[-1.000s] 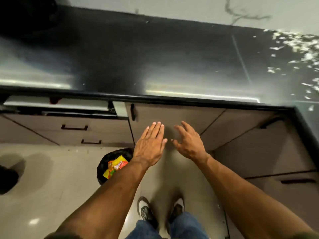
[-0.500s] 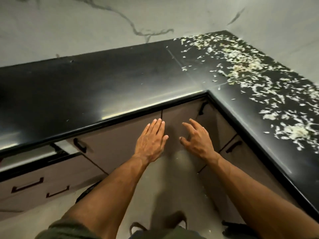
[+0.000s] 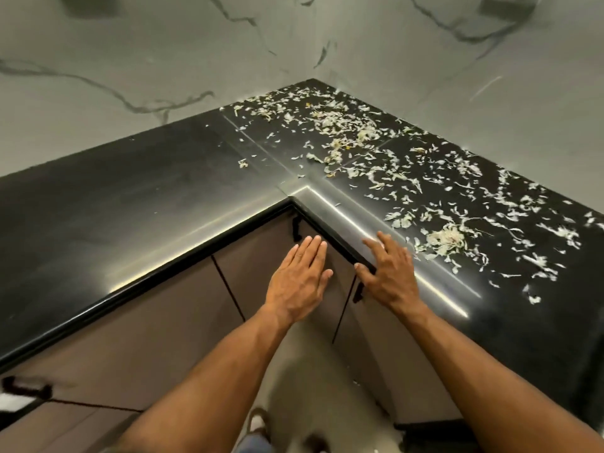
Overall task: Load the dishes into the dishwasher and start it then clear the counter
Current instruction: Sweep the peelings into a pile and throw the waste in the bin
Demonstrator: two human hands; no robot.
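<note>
A glossy black L-shaped counter [image 3: 157, 197] wraps around an inner corner. Pale vegetable scraps [image 3: 444, 238] lie scattered over its right arm and back corner, with a denser heap near the front edge. My left hand [image 3: 299, 279] hovers flat and empty in front of the brown cabinet doors below the corner. My right hand [image 3: 389, 273] is spread, fingers apart, over the counter's front edge, just left of the heap and holding nothing. No dishes or dishwasher are in view.
Brown cabinet doors [image 3: 147, 338] with dark handles run under the counter. A marble-patterned wall [image 3: 163, 60] rises behind it. My shoes and the pale floor [image 3: 294, 380] show between my forearms. A dark handle [image 3: 26, 389] sits at the far left edge.
My view has swung right and up toward the scrap-covered corner. Both hands rose from in front of the cabinets; the right one now reaches over the counter edge.
</note>
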